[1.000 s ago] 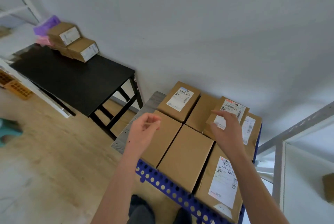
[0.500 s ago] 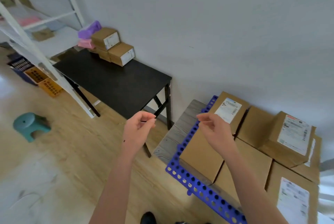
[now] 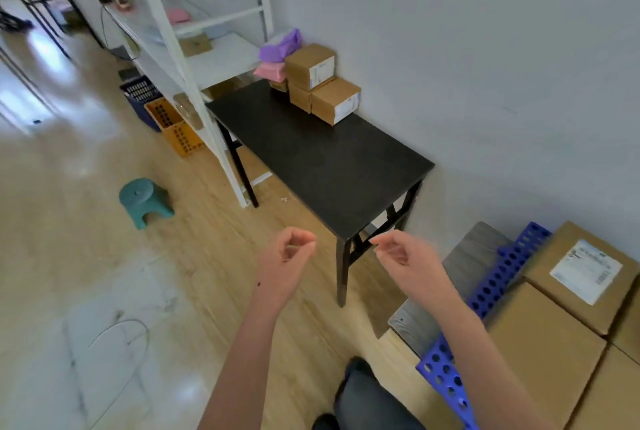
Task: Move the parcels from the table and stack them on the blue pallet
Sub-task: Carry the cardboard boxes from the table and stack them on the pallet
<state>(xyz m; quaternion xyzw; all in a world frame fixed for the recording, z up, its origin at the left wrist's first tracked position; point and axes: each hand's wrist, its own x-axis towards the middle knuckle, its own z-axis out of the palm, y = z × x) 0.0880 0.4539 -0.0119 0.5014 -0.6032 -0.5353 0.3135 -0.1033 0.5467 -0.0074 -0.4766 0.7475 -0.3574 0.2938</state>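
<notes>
The fingers (image 3: 302, 239) of the left hand (image 3: 285, 265) are seen loosely curled toward the thumb, with nothing held. The fingers (image 3: 382, 243) of the right hand (image 3: 407, 261) are likewise relaxed and slightly bent, and nothing is gripped. Both hands are held in the air above the pale wooden floor (image 3: 207, 273), well apart from each other, just short of the near corner of the black rectangular counter (image 3: 322, 159).

At the counter's far end, against the grey wall, three brown cardboard parcels (image 3: 310, 65) are stacked — one on top of two below, each with a white label on one side face. Touching them on the left, a pink padded bag (image 3: 269, 72) is seen with a purple padded bag (image 3: 281, 45) on top of it.

To the right, the blue perforated plastic pallet (image 3: 498, 277) rests on a grey wooden board (image 3: 424, 317). Flat brown cardboard boxes (image 3: 540, 350) are laid on it side by side, touching — the farthest one (image 3: 585, 273) bears a white shipping label on top.

A white metal shelf rack (image 3: 166, 31) stands beside the counter's far left leg. Under it an orange slotted crate (image 3: 176, 131) and a dark blue slotted crate (image 3: 140, 97) are set on the floor. A small teal plastic stool (image 3: 143, 201) stands on the floor left of the counter. A dark trouser leg (image 3: 370, 402) is visible below the arms.
</notes>
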